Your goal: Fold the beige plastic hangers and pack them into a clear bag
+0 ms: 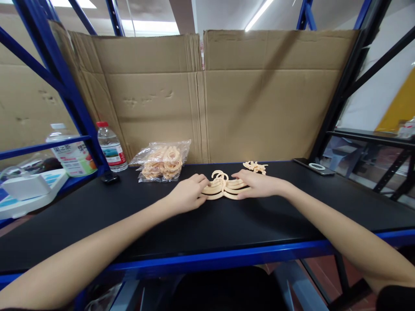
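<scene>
Several cream-coloured clothes hangers lie on the black tabletop in front of me, fanned slightly one behind another, with their curved hooks pointing away from me. My left hand is closed on their left ends, thumb at the near edge and fingers over the top. On the other side, my right hand has its fingers curled around the right ends. Both hands partly hide the arm tips. Just beyond my right hand sits a small heap of cream-coloured pieces, too small to name.
A clear plastic bag of similar cream-coloured pieces stands at the back left. Near it are a red-capped water bottle, a larger bottle and a dark mouse-like object. A phone lies back right. Cardboard walls the rear.
</scene>
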Demonstrator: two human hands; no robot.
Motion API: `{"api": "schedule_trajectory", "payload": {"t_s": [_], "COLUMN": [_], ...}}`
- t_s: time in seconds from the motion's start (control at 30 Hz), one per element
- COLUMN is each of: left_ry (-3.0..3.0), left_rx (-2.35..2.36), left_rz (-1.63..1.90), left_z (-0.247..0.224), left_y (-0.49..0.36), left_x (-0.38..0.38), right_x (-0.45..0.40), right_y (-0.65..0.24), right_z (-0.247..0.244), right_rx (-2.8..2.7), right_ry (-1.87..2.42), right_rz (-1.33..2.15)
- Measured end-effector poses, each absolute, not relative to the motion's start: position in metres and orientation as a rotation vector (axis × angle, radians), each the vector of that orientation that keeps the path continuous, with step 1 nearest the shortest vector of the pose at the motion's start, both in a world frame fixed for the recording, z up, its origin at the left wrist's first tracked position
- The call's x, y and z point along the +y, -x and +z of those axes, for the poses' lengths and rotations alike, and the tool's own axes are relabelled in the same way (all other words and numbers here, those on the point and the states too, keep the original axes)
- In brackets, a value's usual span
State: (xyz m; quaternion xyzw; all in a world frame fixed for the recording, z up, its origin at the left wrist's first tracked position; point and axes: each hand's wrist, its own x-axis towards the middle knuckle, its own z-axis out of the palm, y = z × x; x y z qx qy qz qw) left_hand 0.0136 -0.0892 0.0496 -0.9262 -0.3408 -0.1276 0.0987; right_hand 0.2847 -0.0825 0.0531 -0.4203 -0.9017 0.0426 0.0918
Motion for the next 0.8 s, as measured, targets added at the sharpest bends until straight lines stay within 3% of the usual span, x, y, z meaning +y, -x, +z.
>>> {"api": "schedule_trajectory", "payload": {"t_s": [0.4, 0.8], "left_ry": [2.863, 2.854], "left_rx": [-1.399, -1.292], "left_rz": [-0.093, -0.409], "left_z": [0.015, 0.009], "left_y": [-0.032, -0.025], "left_x": [-0.093, -0.047], "right_x": [-0.08, -0.031], "right_y": [-0.247, -0.249], "right_z": [0.004, -0.001], "right_rx": [-2.658, -2.481], "right_ry": [1.467, 1.401], "right_rz": [-0.049, -0.125]}}
